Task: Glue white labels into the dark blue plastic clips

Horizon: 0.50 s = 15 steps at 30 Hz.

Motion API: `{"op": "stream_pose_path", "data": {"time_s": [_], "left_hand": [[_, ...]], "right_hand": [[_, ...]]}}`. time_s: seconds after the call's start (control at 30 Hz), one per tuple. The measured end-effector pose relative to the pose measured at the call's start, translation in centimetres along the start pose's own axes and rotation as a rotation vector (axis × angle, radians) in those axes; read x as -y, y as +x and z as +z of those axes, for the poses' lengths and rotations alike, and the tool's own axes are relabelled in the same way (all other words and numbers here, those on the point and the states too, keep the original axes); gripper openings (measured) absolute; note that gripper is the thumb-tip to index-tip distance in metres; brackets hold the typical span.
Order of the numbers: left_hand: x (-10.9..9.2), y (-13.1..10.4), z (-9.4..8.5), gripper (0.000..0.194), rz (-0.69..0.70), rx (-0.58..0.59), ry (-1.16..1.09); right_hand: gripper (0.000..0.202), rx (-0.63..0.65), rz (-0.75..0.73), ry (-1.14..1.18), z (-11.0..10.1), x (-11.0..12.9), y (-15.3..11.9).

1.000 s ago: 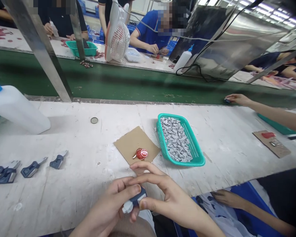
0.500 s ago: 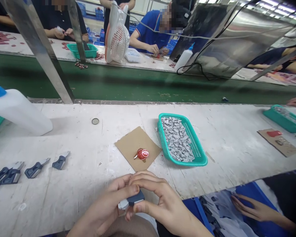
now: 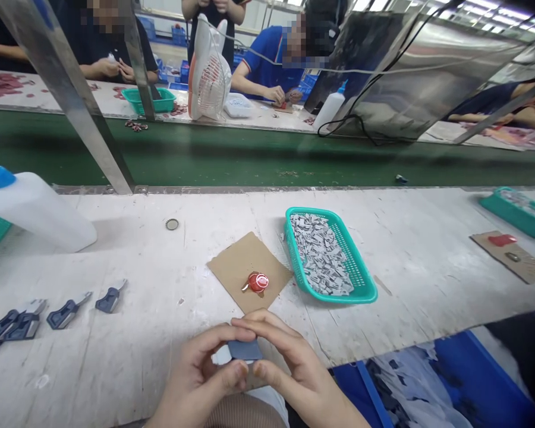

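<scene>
My left hand [image 3: 209,365] and my right hand [image 3: 289,362] meet at the bottom centre, both gripping a small dark blue and light grey part [image 3: 244,349] between fingers and thumbs. Just beyond them a brown cardboard square [image 3: 234,261] bears a shiny red blob [image 3: 257,282]. A green basket [image 3: 369,291] full of small grey pieces [image 3: 321,252] stands to its right. Several similar blue and grey parts [image 3: 62,313] lie in a row at the left.
A white bottle [image 3: 40,211] with a blue cap leans at the left. A bottle cap [image 3: 172,224] lies near the back edge. Blue bins [image 3: 485,374] sit at lower right. A metal post [image 3: 71,95] rises at left. People work across the green belt [image 3: 249,154].
Both hands have shifted their hold on the part, and my left thumb has moved down to its near side. The other person's hand over the blue bin at lower right has gone from view.
</scene>
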<state>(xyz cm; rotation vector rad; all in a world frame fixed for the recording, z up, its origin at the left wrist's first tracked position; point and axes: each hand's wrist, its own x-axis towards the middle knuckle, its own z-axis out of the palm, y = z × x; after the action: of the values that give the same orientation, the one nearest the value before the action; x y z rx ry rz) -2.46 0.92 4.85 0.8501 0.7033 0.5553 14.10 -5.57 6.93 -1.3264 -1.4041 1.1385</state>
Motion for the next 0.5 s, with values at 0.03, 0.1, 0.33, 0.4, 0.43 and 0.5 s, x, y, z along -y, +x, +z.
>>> {"op": "stream_pose_path", "data": {"time_s": [0.03, 0.1, 0.33, 0.4, 0.43, 0.5], "left_hand": [[0.0, 0.0, 0.0, 0.022, -0.002, 0.0, 0.012], [0.3, -0.1, 0.1, 0.027, 0.03, -0.015, 0.059], [1.6, 0.1, 0.2, 0.022, 0.087, -0.065, 0.093], [1.8, 0.2, 0.2, 0.023, 0.104, -0.087, 0.093], [1.9, 0.3, 0.2, 0.024, 0.107, -0.109, 0.091], [1.9, 0.4, 0.3, 0.027, 0.127, -0.16, 0.091]], "right_hand": [[0.034, -0.002, -0.011, -0.014, 0.0, 0.1, 0.0], [0.031, -0.03, -0.042, -0.063, 0.3, 0.2, -0.1], [0.029, -0.157, -0.088, -0.089, 1.5, -0.5, 0.0], [0.031, -0.168, -0.091, -0.067, 1.6, -0.8, 0.1], [0.032, -0.161, -0.089, -0.061, 1.6, -0.8, 0.2], [0.035, -0.112, -0.07, -0.074, 1.4, -0.6, 0.2]]}}
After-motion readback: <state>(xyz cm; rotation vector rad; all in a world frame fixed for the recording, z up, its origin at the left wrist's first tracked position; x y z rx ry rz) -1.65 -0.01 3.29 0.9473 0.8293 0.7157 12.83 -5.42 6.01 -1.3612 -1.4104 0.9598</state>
